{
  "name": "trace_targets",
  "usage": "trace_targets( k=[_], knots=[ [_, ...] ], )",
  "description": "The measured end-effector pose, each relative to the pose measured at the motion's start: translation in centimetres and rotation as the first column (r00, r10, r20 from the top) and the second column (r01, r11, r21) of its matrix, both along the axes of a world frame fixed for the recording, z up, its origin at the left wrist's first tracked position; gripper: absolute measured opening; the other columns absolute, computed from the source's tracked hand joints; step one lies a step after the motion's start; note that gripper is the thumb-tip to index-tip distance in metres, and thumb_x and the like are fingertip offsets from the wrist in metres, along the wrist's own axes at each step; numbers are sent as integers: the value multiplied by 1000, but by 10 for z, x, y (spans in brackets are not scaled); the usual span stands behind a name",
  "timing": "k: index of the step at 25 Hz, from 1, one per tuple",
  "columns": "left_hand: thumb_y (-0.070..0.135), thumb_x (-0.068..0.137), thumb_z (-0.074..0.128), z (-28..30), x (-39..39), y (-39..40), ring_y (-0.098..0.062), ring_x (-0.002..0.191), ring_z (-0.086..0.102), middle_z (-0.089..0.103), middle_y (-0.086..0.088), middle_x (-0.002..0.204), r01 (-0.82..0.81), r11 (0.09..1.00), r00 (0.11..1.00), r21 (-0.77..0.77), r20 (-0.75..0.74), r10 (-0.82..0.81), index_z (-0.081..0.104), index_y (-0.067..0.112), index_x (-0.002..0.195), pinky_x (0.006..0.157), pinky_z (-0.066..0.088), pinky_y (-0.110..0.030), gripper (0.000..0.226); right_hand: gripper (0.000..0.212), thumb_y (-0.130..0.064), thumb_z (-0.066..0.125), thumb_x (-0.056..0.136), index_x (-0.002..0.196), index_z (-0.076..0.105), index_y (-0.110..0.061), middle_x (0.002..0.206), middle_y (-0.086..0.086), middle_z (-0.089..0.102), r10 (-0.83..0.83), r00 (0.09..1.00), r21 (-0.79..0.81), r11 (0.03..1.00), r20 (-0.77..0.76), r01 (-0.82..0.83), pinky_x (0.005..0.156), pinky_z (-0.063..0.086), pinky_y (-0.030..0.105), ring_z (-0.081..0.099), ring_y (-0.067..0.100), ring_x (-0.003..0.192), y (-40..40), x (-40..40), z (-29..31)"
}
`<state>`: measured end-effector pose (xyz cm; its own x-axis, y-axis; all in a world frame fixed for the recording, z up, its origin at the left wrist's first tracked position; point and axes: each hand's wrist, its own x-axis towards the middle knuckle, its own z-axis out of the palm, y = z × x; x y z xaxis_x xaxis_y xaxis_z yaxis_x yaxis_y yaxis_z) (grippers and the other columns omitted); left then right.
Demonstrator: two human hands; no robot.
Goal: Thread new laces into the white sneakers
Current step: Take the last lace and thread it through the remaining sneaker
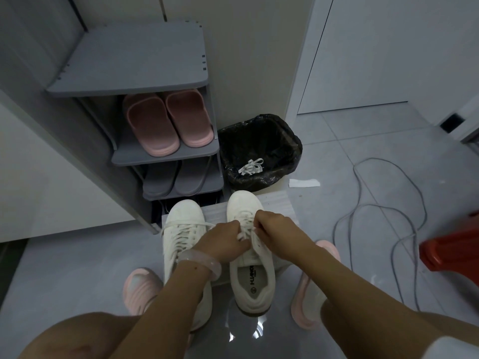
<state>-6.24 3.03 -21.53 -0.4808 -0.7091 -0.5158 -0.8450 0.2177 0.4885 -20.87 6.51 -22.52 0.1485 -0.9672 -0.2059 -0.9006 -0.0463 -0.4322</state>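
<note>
Two white sneakers stand side by side on a grey mat on the floor. The left sneaker (pixel 182 224) is laced, with its lace ends lying loose across the top. The right sneaker (pixel 255 275) has a white lace (pixel 243 233) running through its eyelets. My left hand (pixel 224 242), with a clear bangle on the wrist, pinches the lace over the tongue. My right hand (pixel 274 224) grips the lace just to the right, over the upper eyelets. My fingers hide the lace ends.
A black-lined bin (pixel 259 151) behind the sneakers holds an old white lace (pixel 250 165). A grey shoe rack (pixel 155 104) at the left carries pink and grey slippers. A grey cable (pixel 375 203) loops on the floor at the right, near a red stool (pixel 453 250).
</note>
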Motion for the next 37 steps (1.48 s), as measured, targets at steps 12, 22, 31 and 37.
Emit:
trace_targets(
  k=[12,22,31,37],
  knots=[
    [25,92,51,26,17,-19,-6,61,44,46,7,65,-210,977,962,-49,-189,197,44,20,59,56,32,-21,35,28,-15,45,91,119,41,-14,88,0,57,-6,1000,-20,1000,-26,5,57,34,28,55,20,74,13,-8,-4],
    [28,91,55,56,22,-20,-4,60,45,50,9,65,-185,980,959,-68,-229,165,49,21,57,55,33,-18,35,87,-28,74,78,145,18,-19,142,2,31,-251,862,252,956,441,150,107,36,32,35,15,129,9,-3,-7],
    [26,90,56,76,16,-17,-8,66,52,56,4,70,-207,976,904,-60,-392,168,56,24,71,60,39,-19,19,62,-28,69,82,136,40,-22,137,1,39,-160,924,101,986,348,132,107,29,27,36,16,127,8,3,5],
    [16,89,56,70,5,-19,5,103,45,46,3,120,-305,906,804,-293,-589,80,59,22,107,87,34,-5,19,16,-14,51,95,82,61,-14,54,0,60,-374,321,264,904,870,336,58,47,19,57,8,52,-6,9,67]
  ],
)
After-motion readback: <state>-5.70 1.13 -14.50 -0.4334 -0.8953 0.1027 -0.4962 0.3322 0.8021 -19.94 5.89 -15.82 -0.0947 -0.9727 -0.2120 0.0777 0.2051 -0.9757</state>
